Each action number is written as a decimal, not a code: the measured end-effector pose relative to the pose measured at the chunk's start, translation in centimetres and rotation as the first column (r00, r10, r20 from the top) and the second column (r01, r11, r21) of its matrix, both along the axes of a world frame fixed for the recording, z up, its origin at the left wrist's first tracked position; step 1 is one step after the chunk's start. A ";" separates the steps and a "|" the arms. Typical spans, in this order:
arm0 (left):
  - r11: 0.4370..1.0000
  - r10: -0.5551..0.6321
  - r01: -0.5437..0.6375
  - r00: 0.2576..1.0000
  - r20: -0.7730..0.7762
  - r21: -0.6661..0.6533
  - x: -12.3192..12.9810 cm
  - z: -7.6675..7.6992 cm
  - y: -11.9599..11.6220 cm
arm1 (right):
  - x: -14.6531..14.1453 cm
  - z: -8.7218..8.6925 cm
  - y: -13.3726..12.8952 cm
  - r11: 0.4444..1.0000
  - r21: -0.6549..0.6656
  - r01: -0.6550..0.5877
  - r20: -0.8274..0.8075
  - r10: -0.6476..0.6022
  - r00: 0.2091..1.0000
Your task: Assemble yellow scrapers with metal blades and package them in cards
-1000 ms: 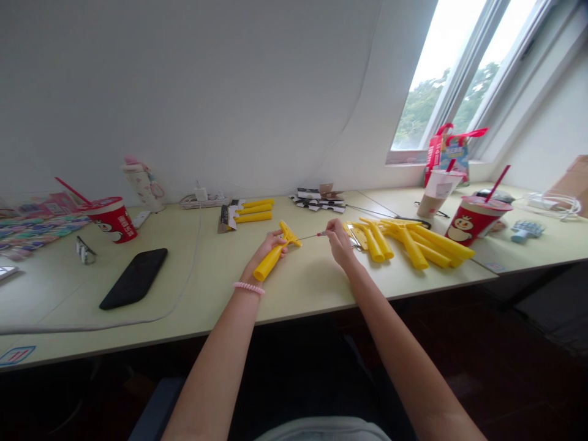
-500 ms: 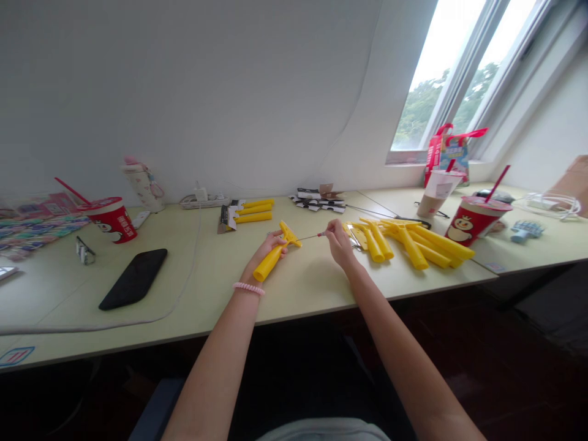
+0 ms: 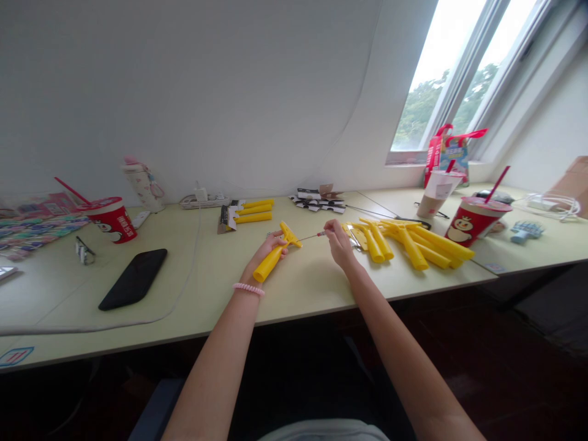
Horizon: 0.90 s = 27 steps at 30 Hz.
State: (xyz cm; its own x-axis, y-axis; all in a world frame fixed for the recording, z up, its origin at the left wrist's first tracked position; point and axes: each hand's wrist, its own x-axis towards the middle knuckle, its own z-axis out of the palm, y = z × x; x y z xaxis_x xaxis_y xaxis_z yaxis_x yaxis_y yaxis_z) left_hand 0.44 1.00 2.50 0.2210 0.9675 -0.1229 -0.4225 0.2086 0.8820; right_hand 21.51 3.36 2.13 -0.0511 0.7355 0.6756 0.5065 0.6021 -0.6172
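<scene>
Fig.: my left hand (image 3: 269, 250) closed around yellow plastic T-shaped handle (image 3: 265, 269). My right hand (image 3: 339, 244) in narrow pinch on thin red-tipped pin (image 3: 310, 235), tip just beside handle's crossbar. Pile of yellow plastic parts (image 3: 413, 251) right of right hand.

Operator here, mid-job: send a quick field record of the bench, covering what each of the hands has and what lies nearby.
Left hand: grips a yellow plastic T-shaped handle
Right hand: pinches a thin rod with a red end
Rod tip: by the handle's crossbar; contact cannot be told
Right of hands: pile of yellow handles
Left of hands: black phone
Surface: pale desk
</scene>
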 end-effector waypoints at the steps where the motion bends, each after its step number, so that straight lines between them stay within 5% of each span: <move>1: 1.000 0.000 0.000 1.000 0.000 0.003 0.0 0.1 -0.1 | 0.0 0.0 0.0 1.000 0.023 0.010 0.011 -0.011 1.000; 14: 1.000 0.007 -0.009 0.998 -0.059 -0.028 0.4 1.2 -1.0 | 0.1 -0.1 0.0 0.999 -0.015 0.037 0.051 -0.036 0.998; 27: 1.000 -0.017 0.018 0.999 -0.039 0.010 0.1 0.3 -0.3 | 0.1 0.0 -0.1 0.995 -0.012 0.103 0.043 -0.102 0.994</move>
State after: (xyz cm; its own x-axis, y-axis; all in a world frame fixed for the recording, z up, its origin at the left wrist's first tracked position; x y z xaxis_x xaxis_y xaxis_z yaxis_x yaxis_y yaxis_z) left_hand 0.53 0.71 2.84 0.2332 0.9648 -0.1214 -0.3840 0.2061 0.9000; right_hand 21.66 3.26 2.18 -0.0034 0.7476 0.6641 0.5911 0.5372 -0.6017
